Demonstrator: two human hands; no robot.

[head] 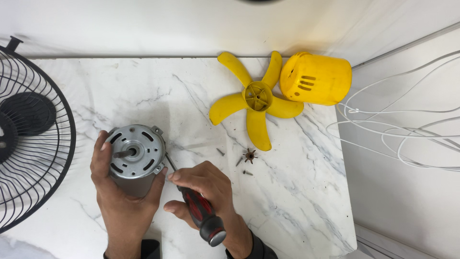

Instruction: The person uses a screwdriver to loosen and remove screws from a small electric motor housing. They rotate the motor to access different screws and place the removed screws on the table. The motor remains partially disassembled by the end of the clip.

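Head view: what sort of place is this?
Probably a small home or repair workbench: a marble-patterned table holds a dismantled fan's yellow blade, black wire guard and loose screws.

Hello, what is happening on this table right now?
A person is working on a small fan motor on a white marble table. The left hand grips the grey motor from below, shaft side up. The right hand holds a red-and-black screwdriver with its tip at a mounting ear on the motor's rim. A yellow fan blade and a yellow housing lie at the back, loose screws between. A black fan grille is at the left edge, white cable at the right.
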